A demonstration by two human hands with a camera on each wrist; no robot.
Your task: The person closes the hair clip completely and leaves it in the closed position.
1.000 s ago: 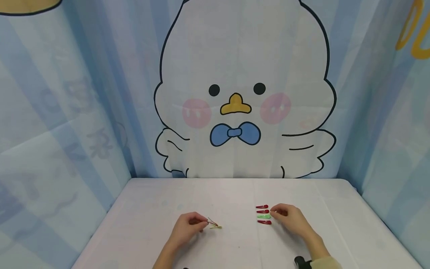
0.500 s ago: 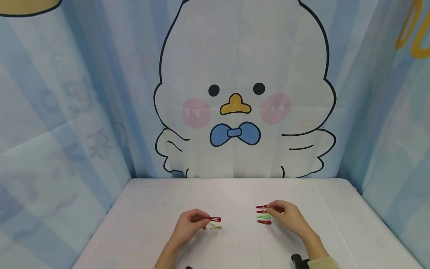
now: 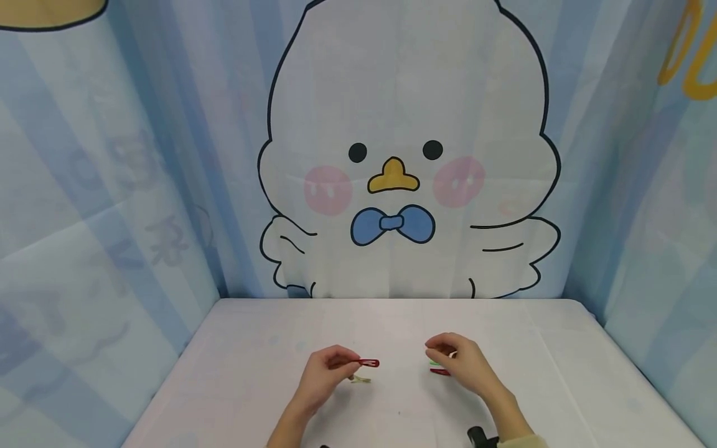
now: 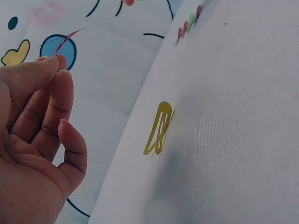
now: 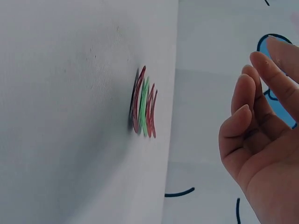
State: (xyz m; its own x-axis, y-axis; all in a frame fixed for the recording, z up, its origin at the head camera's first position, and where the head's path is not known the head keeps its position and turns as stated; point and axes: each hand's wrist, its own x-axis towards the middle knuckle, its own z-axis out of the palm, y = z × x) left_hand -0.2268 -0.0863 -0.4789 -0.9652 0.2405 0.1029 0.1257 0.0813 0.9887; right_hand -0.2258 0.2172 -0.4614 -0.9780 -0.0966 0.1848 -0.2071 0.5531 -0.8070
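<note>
Red slender teardrop hair clip (image 3: 370,363): pinched by left hand (image 3: 327,374) above white table (image 3: 515,326), nearer left edge. Right hand (image 3: 463,362), fingers loosely curved, nothing visibly held, hovers over red-and-green clip row (image 5: 144,109).

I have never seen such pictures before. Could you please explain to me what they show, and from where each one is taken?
There is no robot here: a person uses two bare hands. The wide picture is taken from the person's head, looking forward and down; the other two are taken from the left and right wrists. The left hand pinches a slim, red, loop-shaped hair clip above a white, cloth-covered table. Near it, a yellow-green slotted hair clip lies there. The right hand hovers by a row of four slim clips, three red and one bright green; no clip shows in its fingers.
</note>
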